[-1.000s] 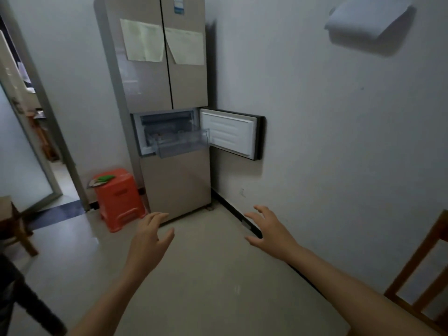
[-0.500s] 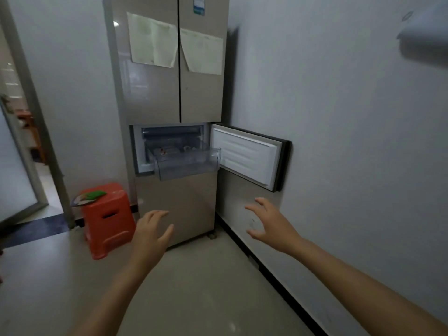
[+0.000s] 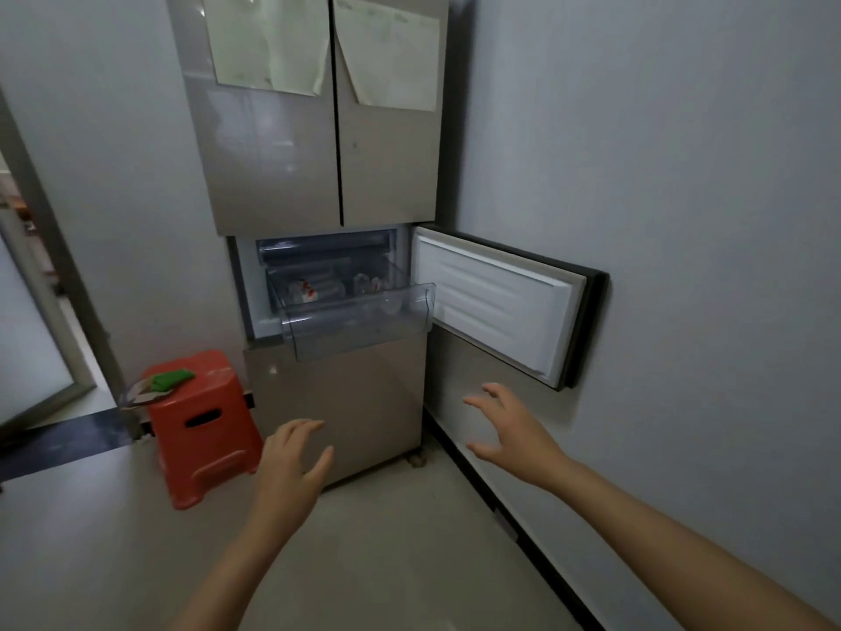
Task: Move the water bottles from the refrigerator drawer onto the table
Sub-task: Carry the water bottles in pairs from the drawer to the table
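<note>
A tall beige refrigerator [image 3: 296, 166] stands ahead in the corner. Its small middle door [image 3: 496, 302] hangs open to the right. A clear plastic drawer [image 3: 359, 325] is pulled out of that compartment. Inside it lie clear water bottles with red-and-white labels, one at the left [image 3: 304, 291] and one at the right [image 3: 366, 283]. My left hand [image 3: 291, 471] and my right hand [image 3: 514, 430] are both stretched forward below the drawer, fingers spread, holding nothing. No table is in view.
An orange plastic stool [image 3: 202, 425] with a green item on top stands left of the fridge. The grey wall [image 3: 682, 220] runs close along the right. A doorway [image 3: 36, 311] opens at far left. Pale floor [image 3: 387, 562] lies under my arms.
The view has closed in on the refrigerator, which now looks larger and nearer. Both hands stay raised and open in front of me.
</note>
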The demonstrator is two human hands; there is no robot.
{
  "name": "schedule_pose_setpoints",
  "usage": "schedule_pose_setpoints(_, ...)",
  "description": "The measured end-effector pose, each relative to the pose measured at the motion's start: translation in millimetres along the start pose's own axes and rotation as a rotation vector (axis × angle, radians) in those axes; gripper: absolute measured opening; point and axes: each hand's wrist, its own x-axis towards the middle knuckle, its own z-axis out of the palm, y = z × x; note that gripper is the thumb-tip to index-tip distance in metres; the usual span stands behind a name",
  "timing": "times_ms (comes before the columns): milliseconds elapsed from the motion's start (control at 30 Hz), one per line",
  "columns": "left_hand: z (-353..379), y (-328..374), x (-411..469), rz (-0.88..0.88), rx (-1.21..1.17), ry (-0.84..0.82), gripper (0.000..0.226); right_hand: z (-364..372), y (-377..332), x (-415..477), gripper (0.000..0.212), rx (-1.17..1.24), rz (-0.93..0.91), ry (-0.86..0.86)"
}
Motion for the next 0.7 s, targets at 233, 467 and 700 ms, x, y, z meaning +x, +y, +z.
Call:
schedule_pose_setpoints(233,39,6,111,-0.003,0.053,0.08,0.034,-3,49,134,0.058,0.093,-0.104,0.056)
schedule_pose_setpoints(467,74,3,201,-0.054,0.092,0.131,0.033,2,94,248,0.058,0.154,-0.128,0.014)
schedule_pose_setpoints(700,103,-25,265,-0.113,0.117,0.115,0.034,30,121,321,0.059,0.176,-0.126,-0.058)
